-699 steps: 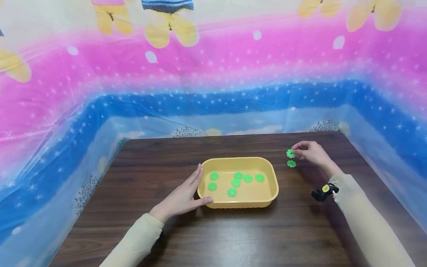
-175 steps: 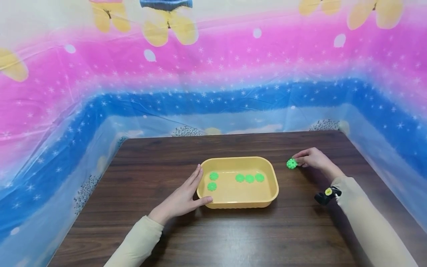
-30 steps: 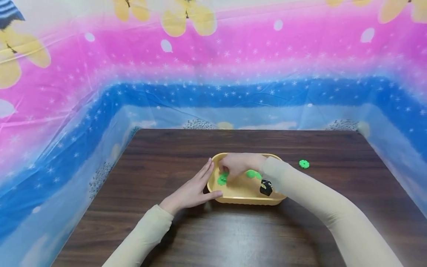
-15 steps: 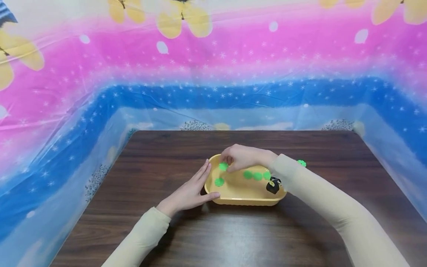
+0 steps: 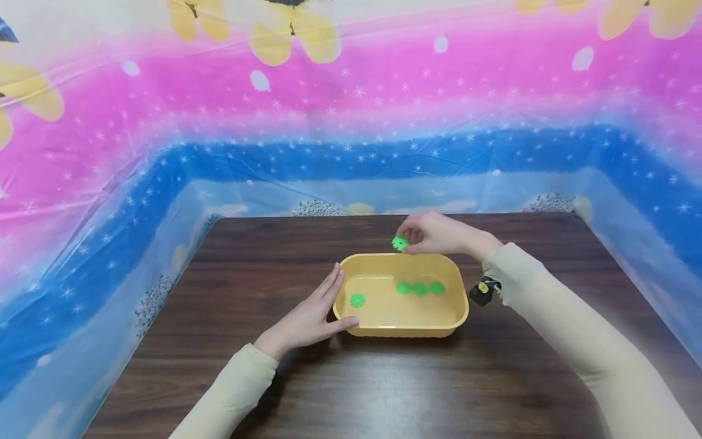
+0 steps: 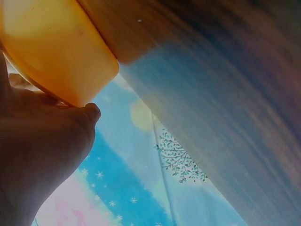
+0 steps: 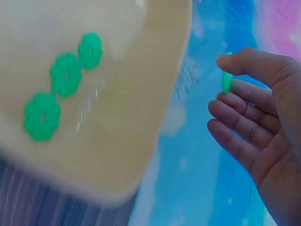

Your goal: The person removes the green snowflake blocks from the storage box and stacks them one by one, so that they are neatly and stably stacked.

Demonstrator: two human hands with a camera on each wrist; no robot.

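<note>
My left hand (image 5: 307, 317) lies at the left end of the yellow plastic tray (image 5: 403, 331), fingers straight along its side and thumb on the near rim. The left wrist view shows this hand against the tray wall (image 6: 61, 56). My right hand (image 5: 439, 235) pinches a green notched building disc (image 5: 400, 243) above the far rim. Seen edge-on in the right wrist view, that disc (image 7: 227, 75) sits between thumb and index finger. Inside the tray, one green disc (image 5: 357, 300) lies at the left. Three more, with the middle disc (image 5: 420, 289) among them, form a row at the right.
The tray stands on a dark wood-grain table (image 5: 263, 250). A printed pink and blue cloth (image 5: 351, 110) hangs behind and beside the table. The right sleeve (image 5: 554, 311) covers the spot where the green discs on the table were seen.
My right hand has taken a disc from the tray's left end and lifted it up and right, past the far rim. Earlier, more discs lay in the tray. The left hand stays put.
</note>
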